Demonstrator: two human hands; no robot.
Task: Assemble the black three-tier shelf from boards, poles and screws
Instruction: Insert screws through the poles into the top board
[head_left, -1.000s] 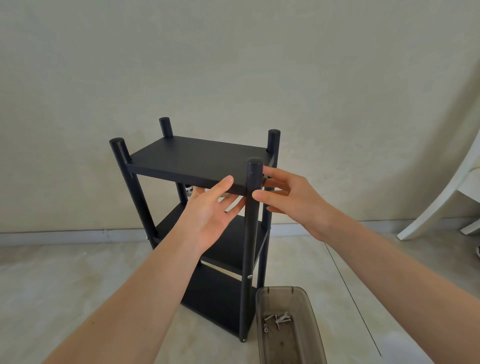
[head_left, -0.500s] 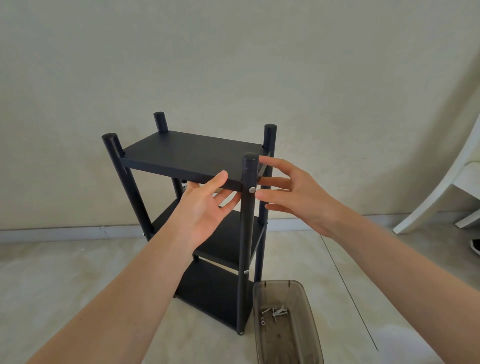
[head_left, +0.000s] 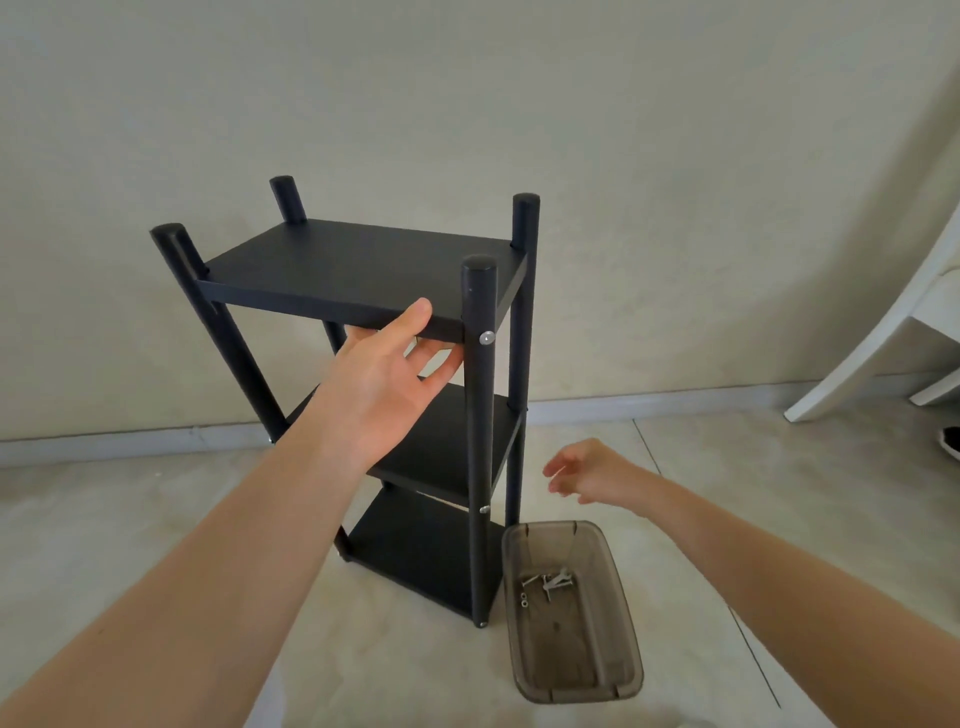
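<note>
Head view is showing the black shelf (head_left: 363, 395) standing upright on the floor with all three boards sitting between four poles, and silver screw heads are showing on its near right pole (head_left: 479, 441), so the build is looking close to finished. The left hand (head_left: 382, 387) is gripping the top board (head_left: 358, 270) by its front edge, while the right hand (head_left: 587, 473), blurred and loosely spread with nothing in it, is hanging beside that pole above the tray (head_left: 623, 670) still holding spare screws (head_left: 548, 584). Fasteners on the far poles are staying hidden, so I cannot tell how many remain.
</note>
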